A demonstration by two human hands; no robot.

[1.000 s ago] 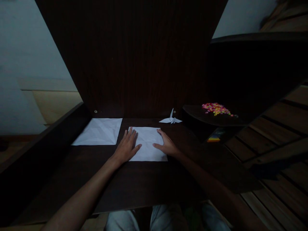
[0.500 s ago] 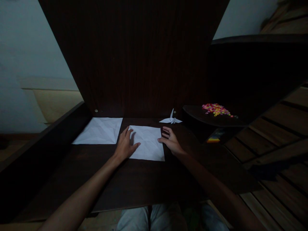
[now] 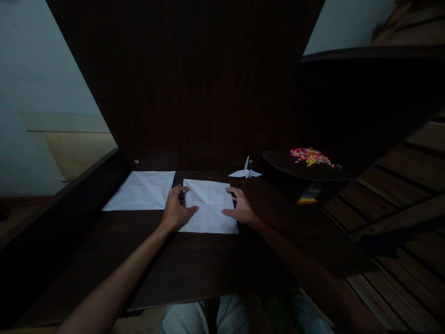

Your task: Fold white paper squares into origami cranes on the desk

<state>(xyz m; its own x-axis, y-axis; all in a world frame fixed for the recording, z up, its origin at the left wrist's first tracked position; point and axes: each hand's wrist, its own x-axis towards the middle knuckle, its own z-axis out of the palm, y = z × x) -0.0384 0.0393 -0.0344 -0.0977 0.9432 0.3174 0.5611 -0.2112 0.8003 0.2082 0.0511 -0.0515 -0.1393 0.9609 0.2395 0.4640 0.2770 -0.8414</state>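
Observation:
A creased white sheet of paper (image 3: 210, 211) lies flat on the dark wooden desk. At its left edge rests my left hand (image 3: 176, 209), the thumb lying on the sheet and the fingers curved near the upper left corner. On the opposite edge is my right hand (image 3: 241, 208), its thumb over the paper and its fingertips by the upper right corner. Both hands have thumb and fingers apart, with no grip on the sheet visible. Behind the right hand stands a folded white paper crane (image 3: 247, 172). Another creased sheet (image 3: 142, 191) lies to the left.
A pile of small colourful pieces (image 3: 311, 157) sits on a rounded corner shelf (image 3: 278, 163) at the right. Beneath it shows a yellow and orange item (image 3: 308, 199). A raised side board (image 3: 69, 197) borders the desk at left, and a tall dark panel (image 3: 187, 93) closes the back.
My right hand has moved left, its fingers now at the sheet's upper right corner. My left hand has shifted slightly left and its fingers are more curved. The view has tilted a little.

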